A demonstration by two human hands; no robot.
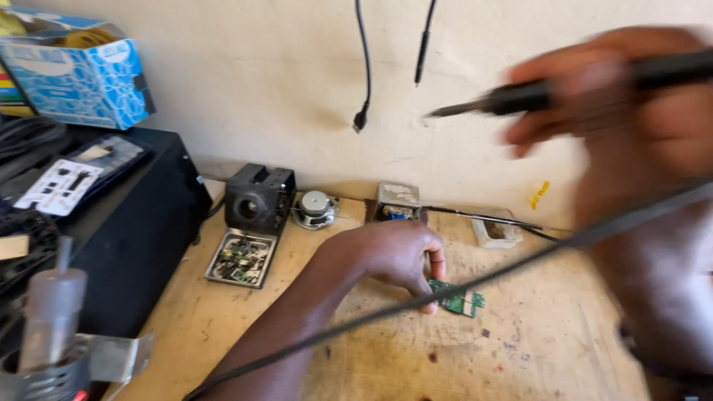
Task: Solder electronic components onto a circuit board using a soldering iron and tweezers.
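Observation:
My left hand rests on the wooden bench and pinches a small green circuit board at its left end. My right hand, blurred by motion, is raised at the upper right and grips a black soldering iron whose tip points left. The iron's dark cord runs diagonally across the bench, over the board.
A black box stands at the left with a blue carton above it. At the back of the bench are a black cube-shaped part, a tray of components, a small speaker, a metal box and a white holder. Two cables hang on the wall.

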